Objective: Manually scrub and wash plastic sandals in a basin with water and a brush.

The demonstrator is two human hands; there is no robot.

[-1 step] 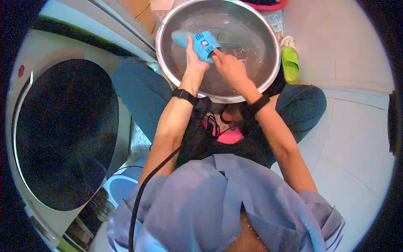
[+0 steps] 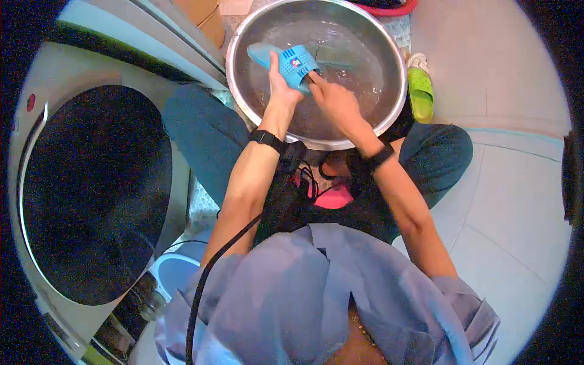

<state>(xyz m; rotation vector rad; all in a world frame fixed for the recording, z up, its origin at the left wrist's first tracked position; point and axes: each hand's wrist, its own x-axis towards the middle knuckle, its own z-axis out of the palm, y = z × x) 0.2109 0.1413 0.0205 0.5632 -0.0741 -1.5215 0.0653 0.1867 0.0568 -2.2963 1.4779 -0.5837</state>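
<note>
Above a round metal basin [image 2: 232,73] holding water, I hold a light blue slipper [image 2: 297,56] with a perforated strap and a small picture on it. My left hand [image 2: 283,86] is closed round the slipper's side, thumb up along the edge. At the strap's opening, my right hand [image 2: 336,103] has its fingers bent and partly inside the slipper. Whatever those fingers may hold is hidden by the strap and the hand.
To the basin's right lies a green slipper [image 2: 420,91] on the floor. A red tub [image 2: 392,8] stands beyond the basin. On the left are a front-loading machine with a dark round door [image 2: 97,194] and a light blue bucket [image 2: 173,271].
My right hand and wrist have shifted slightly right and nearer to me. The left hand and the slipper have hardly moved. Ripples on the water look different.
</note>
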